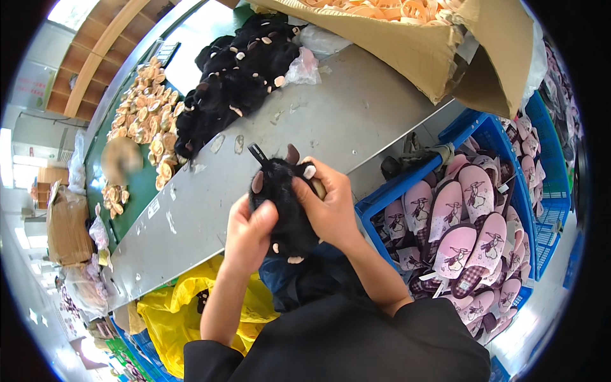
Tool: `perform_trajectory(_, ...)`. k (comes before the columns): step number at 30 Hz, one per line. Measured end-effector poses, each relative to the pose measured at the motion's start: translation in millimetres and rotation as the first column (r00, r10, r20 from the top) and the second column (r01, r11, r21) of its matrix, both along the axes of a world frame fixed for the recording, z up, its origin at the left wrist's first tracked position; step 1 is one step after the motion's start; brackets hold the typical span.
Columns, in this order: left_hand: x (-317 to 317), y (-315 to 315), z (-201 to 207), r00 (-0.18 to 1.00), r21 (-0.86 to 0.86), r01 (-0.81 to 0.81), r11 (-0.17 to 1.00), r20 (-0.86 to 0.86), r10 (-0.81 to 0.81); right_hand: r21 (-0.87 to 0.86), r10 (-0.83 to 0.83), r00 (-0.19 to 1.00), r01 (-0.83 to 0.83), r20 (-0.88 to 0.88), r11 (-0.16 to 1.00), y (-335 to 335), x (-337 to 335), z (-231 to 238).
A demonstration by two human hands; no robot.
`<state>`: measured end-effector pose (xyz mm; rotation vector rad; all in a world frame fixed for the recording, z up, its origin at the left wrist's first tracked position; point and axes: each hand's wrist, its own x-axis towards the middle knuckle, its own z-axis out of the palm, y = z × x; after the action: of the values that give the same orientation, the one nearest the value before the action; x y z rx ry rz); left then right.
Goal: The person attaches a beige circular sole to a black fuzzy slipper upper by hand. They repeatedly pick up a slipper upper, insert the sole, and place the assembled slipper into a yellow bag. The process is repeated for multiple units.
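A black plush toy animal is held up in front of my body, near the edge of the metal table. Pinkish-brown ears, pale paws and a black strap at its top end stand out against the dark fur. My left hand grips its left side, thumb pressed on the fur. On the other side my right hand is closed round it, thumb on top. A small beige part shows beside the right thumb; I cannot make out what it is.
Black plush toys are heaped on the metal table, beside a pile of beige pieces. An open cardboard box stands at the far right. Pink slippers fill a blue crate. A yellow bag lies below left.
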<state>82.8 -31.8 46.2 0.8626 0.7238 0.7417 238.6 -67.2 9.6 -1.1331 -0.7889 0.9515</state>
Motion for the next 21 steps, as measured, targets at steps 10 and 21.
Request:
perform_trajectory(10, -6.1, 11.0, -41.5, 0.956, -0.234, -0.269, 0.934, 0.054, 0.289, -0.094, 0.144, 0.965, -0.168, -0.220, 0.981, 36.3, -8.4, -28.1)
perform_trajectory(21, -36.8, 22.4, -52.9, 0.933, -0.229, -0.360, 0.905, -0.092, 0.347, -0.213, 0.293, 0.953, -0.302, -0.074, 0.929, 50.9, -28.8, -21.1)
